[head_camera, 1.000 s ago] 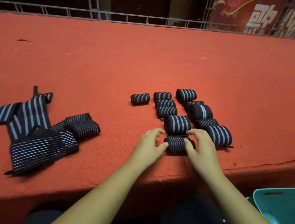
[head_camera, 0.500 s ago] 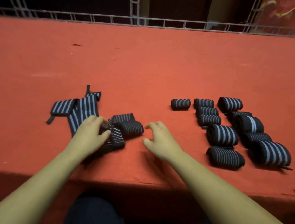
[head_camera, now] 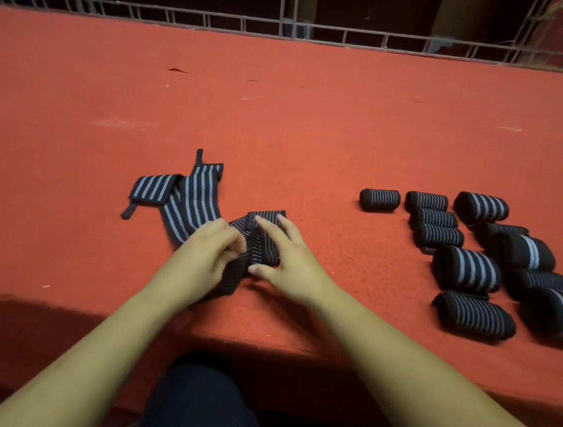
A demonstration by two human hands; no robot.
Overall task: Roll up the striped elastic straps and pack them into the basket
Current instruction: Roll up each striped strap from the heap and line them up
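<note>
I see a black elastic strap (head_camera: pixel 261 245) with fine pale stripes, soft, ribbed and partly folded, lying on the red felt-like worktop (head_camera: pixel 314 131) near its front edge. My left hand (head_camera: pixel 201 260) grips its near end with curled fingers. My right hand (head_camera: pixel 289 258) seems to pinch the fold between thumb and fingers. Broad-striped flat straps (head_camera: pixel 186 194) lie just behind, and rolled straps (head_camera: pixel 466 268), stubby cylinders, sit well apart to the right.

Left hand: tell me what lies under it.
Under the left hand lies a thin-striped strap, which the right hand also holds. The part of it beneath the palm is covered.
</note>
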